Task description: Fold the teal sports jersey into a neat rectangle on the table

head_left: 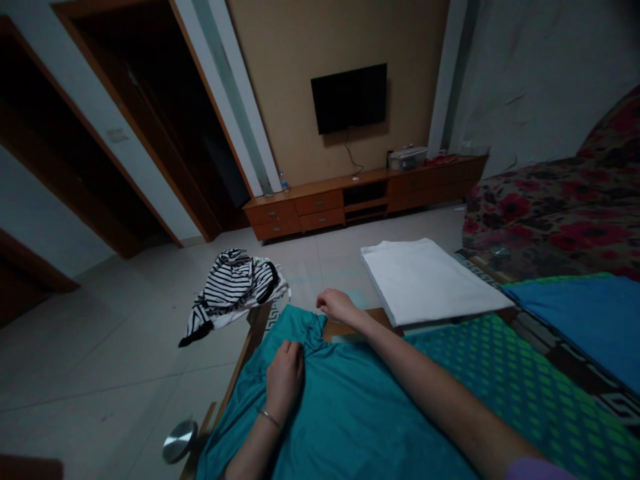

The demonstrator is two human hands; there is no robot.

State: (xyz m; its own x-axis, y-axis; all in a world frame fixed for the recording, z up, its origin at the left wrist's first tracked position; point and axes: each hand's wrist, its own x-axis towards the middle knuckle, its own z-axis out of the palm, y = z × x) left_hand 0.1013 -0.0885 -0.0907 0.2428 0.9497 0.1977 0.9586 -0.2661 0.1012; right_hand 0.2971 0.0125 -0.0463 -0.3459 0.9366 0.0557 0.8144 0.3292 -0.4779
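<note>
A teal garment [345,413], seemingly a shirt, lies spread over a low table in front of me. My left hand [286,373], with a bracelet at its wrist, rests on the garment's left part. Its fingers are curled down into the cloth, which is bunched beside them. My right hand [340,308] is reached out over the garment's far edge, fingers bent together. No cloth shows clearly in the right fingers, and their tips are partly hidden. Wrinkles gather in the teal fabric between both hands.
Right of the garment lie a folded white cloth [430,280], a green-dotted cloth [525,393] and a blue cloth [590,313]. Black-and-white striped clothing [233,283] lies beyond the table's left corner. A round metal object [180,441] is at the left edge. A flowered sofa [565,207] stands right.
</note>
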